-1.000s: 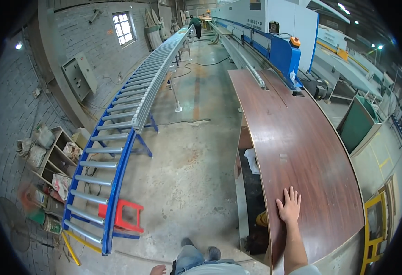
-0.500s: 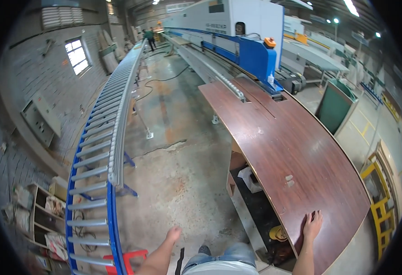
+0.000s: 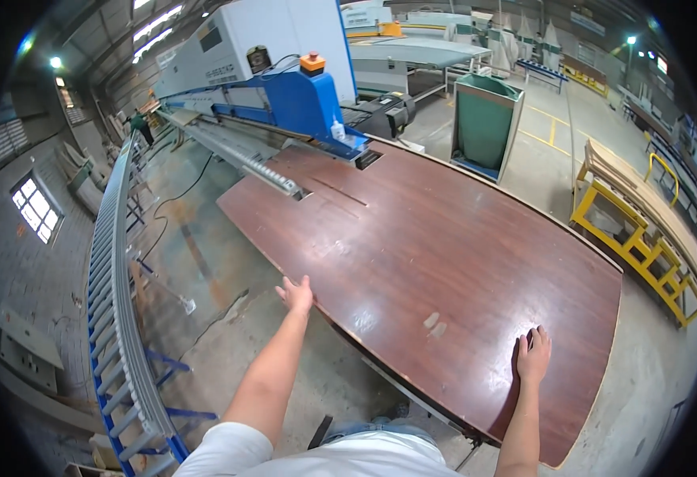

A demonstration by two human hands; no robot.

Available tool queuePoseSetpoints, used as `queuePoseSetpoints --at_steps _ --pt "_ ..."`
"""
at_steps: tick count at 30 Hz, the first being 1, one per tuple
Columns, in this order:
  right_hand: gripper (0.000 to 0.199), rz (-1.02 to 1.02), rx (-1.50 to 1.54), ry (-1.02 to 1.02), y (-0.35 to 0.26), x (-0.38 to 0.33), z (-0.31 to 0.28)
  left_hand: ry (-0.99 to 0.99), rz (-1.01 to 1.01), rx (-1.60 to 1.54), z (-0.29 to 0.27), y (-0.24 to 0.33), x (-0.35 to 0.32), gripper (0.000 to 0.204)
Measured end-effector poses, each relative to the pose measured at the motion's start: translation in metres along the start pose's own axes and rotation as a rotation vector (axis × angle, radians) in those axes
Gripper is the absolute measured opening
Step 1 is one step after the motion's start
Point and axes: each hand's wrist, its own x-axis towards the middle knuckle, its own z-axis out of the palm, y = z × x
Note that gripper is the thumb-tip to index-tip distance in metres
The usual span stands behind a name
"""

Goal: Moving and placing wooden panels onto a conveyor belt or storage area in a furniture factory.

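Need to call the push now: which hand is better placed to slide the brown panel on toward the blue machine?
Right, probably. The right hand lies flat on top of the brown panel near its near end, behind its length toward the blue machine. The left hand only reaches the panel's side edge.

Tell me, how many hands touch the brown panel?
2: the left hand rests on the brown panel's near left edge; the right hand lies flat on its near end.

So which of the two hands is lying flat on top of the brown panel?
The right hand, palm down on the brown panel near its close end. The left hand only reaches the panel's left edge, over the floor.
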Motion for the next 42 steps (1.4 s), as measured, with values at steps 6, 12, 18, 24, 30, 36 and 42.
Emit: queuePoseSetpoints --at_steps 6,12,18,24,30,36,42 --pt "0.042 0.102 -0.062 0.087 0.022 0.047 0.013 0.096 -0.31 0.131 0.061 0.073 0.021 0.08" --pt "0.042 0.163 -0.084 0.09 0.027 0.087 0.018 0.289 -0.347 0.544 0.075 0.088 0.022 0.077" --pt "0.041 0.187 -0.124 0.099 0.042 0.1 0.027 0.316 -0.36 0.608 0.08 0.087 0.02 0.077" --pt "0.041 0.183 -0.133 0.047 0.037 0.1 0.025 0.311 -0.344 0.593 0.078 0.081 0.025 0.077" --pt "0.043 0.24 -0.182 0.021 0.043 0.099 0.027 0.284 -0.338 0.536 0.075 0.08 0.023 0.078" --pt "0.043 0.245 -0.189 0.022 0.032 0.101 0.026 0.298 -0.325 0.551 0.074 0.075 0.025 0.078" --pt "0.042 0.248 -0.175 0.038 0.032 0.1 0.025 0.294 -0.306 0.564 0.073 0.077 0.022 0.078"
